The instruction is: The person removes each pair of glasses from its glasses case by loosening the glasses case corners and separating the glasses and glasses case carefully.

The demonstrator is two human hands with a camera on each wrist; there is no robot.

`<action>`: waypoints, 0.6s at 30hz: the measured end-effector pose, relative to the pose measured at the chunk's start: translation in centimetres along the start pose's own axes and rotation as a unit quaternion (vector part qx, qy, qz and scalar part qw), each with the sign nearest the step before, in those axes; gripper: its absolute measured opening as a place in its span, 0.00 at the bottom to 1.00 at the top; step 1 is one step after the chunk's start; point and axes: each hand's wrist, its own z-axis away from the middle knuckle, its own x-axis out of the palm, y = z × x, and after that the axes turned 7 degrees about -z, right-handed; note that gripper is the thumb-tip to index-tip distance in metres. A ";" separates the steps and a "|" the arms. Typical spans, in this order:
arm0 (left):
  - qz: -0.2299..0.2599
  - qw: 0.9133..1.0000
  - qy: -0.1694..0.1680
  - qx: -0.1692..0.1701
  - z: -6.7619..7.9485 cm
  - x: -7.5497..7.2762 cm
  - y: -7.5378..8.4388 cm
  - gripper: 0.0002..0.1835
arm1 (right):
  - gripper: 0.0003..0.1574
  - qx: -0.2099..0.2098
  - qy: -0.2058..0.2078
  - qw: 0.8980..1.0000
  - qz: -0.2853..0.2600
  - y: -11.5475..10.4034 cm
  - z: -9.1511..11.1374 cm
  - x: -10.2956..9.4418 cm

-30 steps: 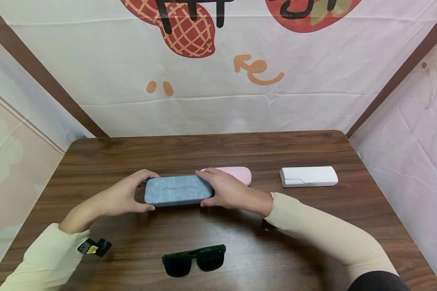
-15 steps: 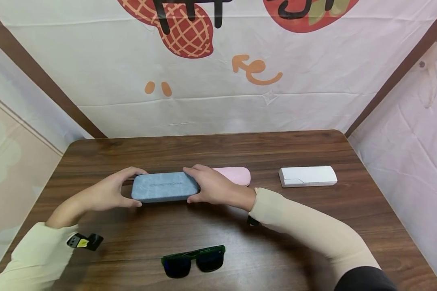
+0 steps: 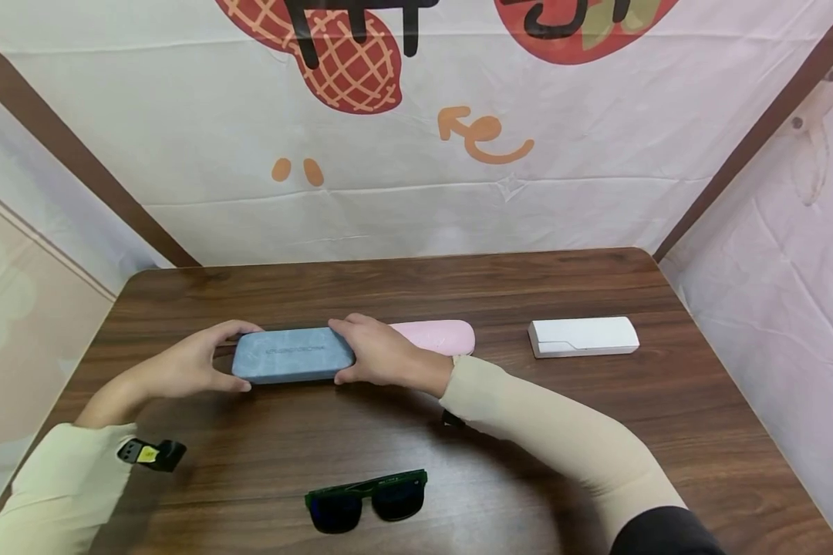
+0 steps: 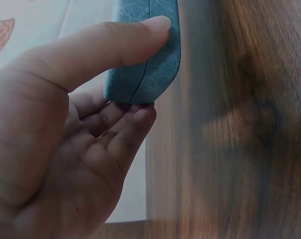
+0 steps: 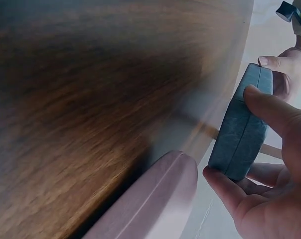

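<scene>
A blue glasses case (image 3: 291,356) with faint lettering on its lid is held between both hands, close over the table's left half. My left hand (image 3: 197,362) grips its left end, thumb on the near side and fingers on the far side. At the other end my right hand (image 3: 382,354) grips it the same way. In the left wrist view the thumb lies across the seam of the blue case (image 4: 145,59). The right wrist view shows a gap between the blue case (image 5: 240,127) and the tabletop. Behind the right hand lies a pink glasses case (image 3: 444,336), partly hidden.
Dark green sunglasses (image 3: 366,499) lie near the front middle of the wooden table (image 3: 527,447). A white glasses case (image 3: 583,337) sits at the right. Printed white cloth (image 3: 416,216) hangs just behind the table's back edge.
Both hands have carried the blue case leftward across the table, uncovering more of the pink case. The sunglasses and white case have stayed in place.
</scene>
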 end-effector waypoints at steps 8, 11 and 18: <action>-0.011 1.000 -0.003 -0.012 0.0 0.0 -1.4 0.44 | 0.55 -0.002 -0.005 1.000 0.017 -0.4 -1.3 0.8; -0.013 1.000 -0.003 -0.016 0.0 0.1 -1.8 0.43 | 0.54 0.003 -0.005 1.000 0.020 -0.5 -1.8 1.2; -0.007 1.000 -0.004 -0.026 0.1 0.3 -2.7 0.43 | 0.53 0.016 -0.003 0.999 0.031 -0.7 -3.1 2.3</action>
